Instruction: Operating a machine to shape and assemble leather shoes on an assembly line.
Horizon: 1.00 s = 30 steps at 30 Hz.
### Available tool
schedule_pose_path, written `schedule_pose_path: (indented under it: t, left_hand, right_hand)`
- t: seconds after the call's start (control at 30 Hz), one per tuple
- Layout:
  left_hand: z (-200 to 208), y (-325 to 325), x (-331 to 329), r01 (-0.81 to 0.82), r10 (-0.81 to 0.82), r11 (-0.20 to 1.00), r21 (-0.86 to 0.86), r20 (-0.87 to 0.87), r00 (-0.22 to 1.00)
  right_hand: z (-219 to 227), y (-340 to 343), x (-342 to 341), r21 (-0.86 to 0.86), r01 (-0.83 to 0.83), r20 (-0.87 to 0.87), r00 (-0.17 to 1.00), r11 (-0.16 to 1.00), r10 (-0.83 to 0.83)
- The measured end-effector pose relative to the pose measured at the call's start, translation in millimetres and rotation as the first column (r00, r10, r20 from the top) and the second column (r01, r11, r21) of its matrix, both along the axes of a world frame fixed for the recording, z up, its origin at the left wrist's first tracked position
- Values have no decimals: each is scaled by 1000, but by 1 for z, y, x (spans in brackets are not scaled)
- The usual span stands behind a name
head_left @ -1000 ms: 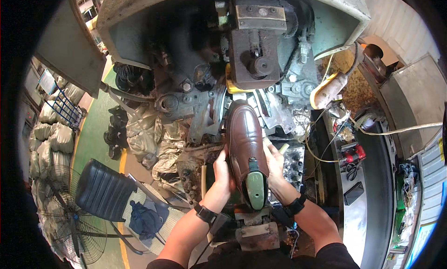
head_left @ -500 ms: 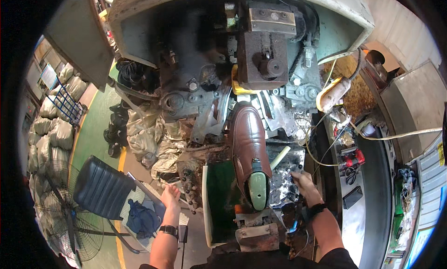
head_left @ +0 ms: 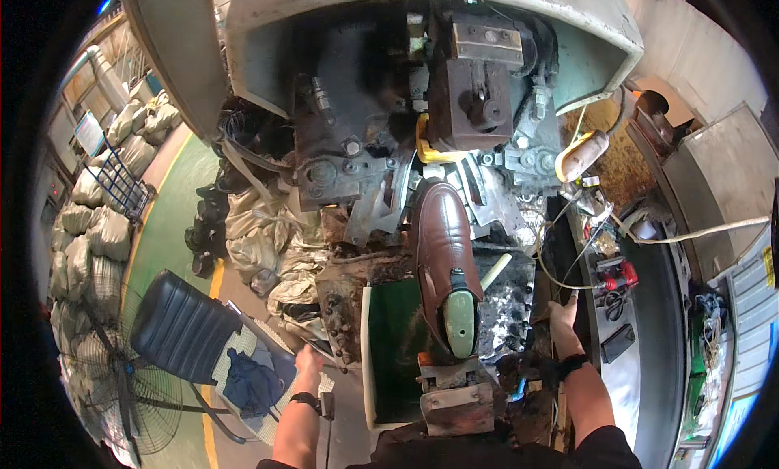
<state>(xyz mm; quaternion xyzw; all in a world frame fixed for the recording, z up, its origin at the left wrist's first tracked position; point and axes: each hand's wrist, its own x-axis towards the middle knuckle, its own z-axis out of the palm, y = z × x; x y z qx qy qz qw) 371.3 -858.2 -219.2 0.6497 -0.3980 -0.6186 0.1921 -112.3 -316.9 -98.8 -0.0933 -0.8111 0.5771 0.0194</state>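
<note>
A brown leather shoe upper point(head_left: 442, 238) sits on a green shoe last point(head_left: 460, 323) in the middle of the machine. Its toe points to the metal wiper plates point(head_left: 475, 185) below the dark press head point(head_left: 471, 104). My right hand point(head_left: 563, 327) is right of the shoe, beside the machine's side edge, with fingers stretched apart and nothing visible in it. To the left, my left hand point(head_left: 307, 370) hangs low near the chair, away from the shoe; its fingers are foreshortened and partly hidden. Neither hand touches the shoe. A pale stick-like handle point(head_left: 496, 270) lies right of the last.
A black chair point(head_left: 182, 327) with dark blue cloth on its seat stands at left, beside a floor fan point(head_left: 126, 380). Several pale sacks point(head_left: 105, 234) are stacked beyond. At right, a bench holds a red tool point(head_left: 618, 276) and a black pouch point(head_left: 618, 343); a cable point(head_left: 690, 232) crosses there.
My right hand has moved away from the machine plate, out to the right. My left hand has dropped lower. The view has shifted slightly; the shoe stays in place on the machine.
</note>
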Motion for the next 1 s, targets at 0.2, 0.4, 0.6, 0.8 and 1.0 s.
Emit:
schedule_pose_path:
  t: [0.2, 0.4, 0.6, 0.8, 1.0]
  left_hand:
    - [4, 97, -122, 83, -48, 927, 365, -103, 994]
    - [46, 60, -79, 189, -161, 954, -233, 133, 978]
    - [131, 58, -131, 535, -522, 702, -471, 170, 835]
    - [233, 77, -158, 87, -297, 746, -661, -213, 931]
    - [356, 196, -220, 383, -785, 551, -742, -304, 539]
  right_hand:
    - [-10, 64, 35, 1, 39, 270, 962, 999, -38]
    - [43, 32, 69, -153, 24, 418, 908, 988, 43]
    - [99, -22, 81, -370, -88, 301, 930, 925, 209]
    - [132, -22, 96, -363, -229, 209, 925, 903, 318]
    - [169, -88, 87, -226, -575, 17, 805, 786, 593]
